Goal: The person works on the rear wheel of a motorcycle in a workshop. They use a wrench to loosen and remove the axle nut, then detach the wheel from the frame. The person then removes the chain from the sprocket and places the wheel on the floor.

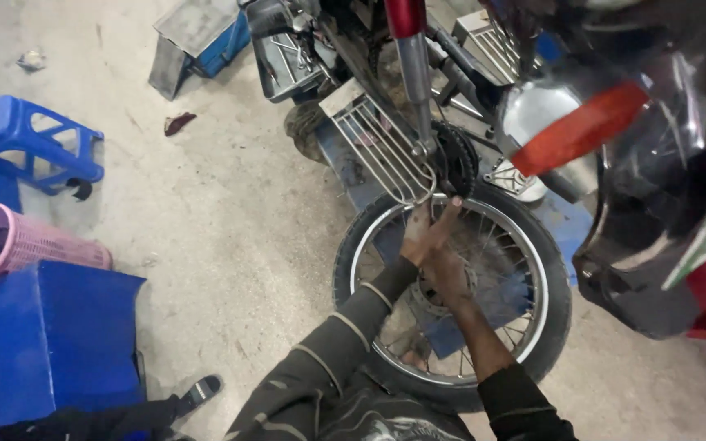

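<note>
The rear wheel [484, 245] of the motorcycle, with a black tyre, a bright steel rim and thin spokes, stood on the concrete floor [230, 220] under the chrome rack [386, 151] and red shock absorber [408, 49]. The left hand [426, 233] reached through the spokes near the black sprocket [455, 159], fingers stretched narrow, holding nothing I could see. The right hand [449, 273] lay at the hub; its grip could not be told. A blue stool [30, 139] and pink basket [18, 241] stood well apart.
</note>
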